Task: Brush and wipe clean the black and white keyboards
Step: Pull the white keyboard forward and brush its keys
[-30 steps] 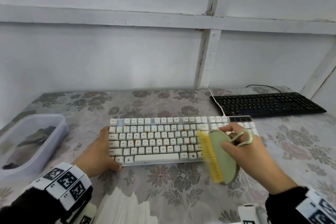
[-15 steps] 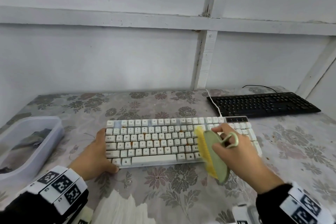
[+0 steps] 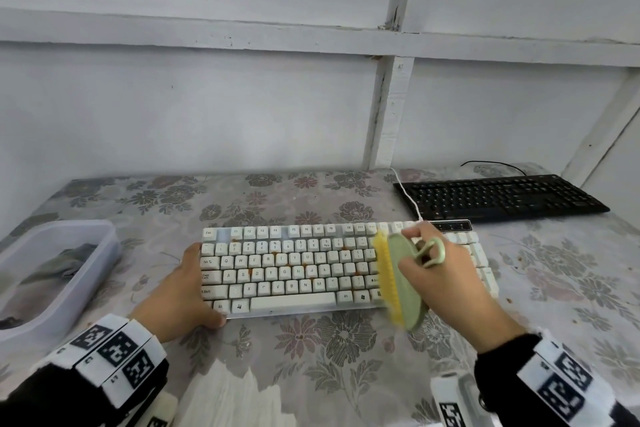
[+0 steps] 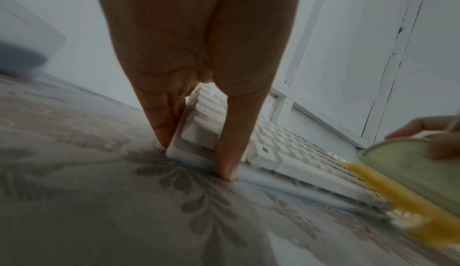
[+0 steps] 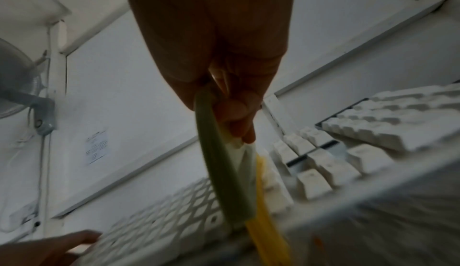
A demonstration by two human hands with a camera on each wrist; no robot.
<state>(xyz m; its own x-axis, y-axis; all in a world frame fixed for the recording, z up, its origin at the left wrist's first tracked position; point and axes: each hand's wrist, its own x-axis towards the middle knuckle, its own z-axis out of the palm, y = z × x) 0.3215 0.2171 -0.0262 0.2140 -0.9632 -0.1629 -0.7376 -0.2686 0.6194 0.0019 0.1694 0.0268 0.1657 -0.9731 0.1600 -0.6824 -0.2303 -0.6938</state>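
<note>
The white keyboard [image 3: 294,270] lies in the middle of the flowered table, with orange crumbs between its keys. My left hand [image 3: 176,291] braces its left end: straight fingers [image 4: 159,124] press the side and the thumb lies on the front edge. My right hand [image 3: 446,274] grips a green brush [image 3: 403,281]. Its yellow bristles [image 3: 386,274] stand on the keys at the right end of the main block. The black keyboard [image 3: 498,196] lies apart at the back right. The right wrist view shows the brush [image 5: 224,172] over the white keys [image 5: 348,162].
A translucent tub [image 3: 104,229] holding a grey cloth [image 3: 59,263] stands at the left. A stack of white paper [image 3: 235,392] lies at the front edge. The white cable [image 3: 407,194] runs back to the wall. Orange crumbs [image 3: 519,256] dot the cloth on the right.
The brush has swept a little to the left and away from me across the white keys. My left hand has stayed at the keyboard's left end.
</note>
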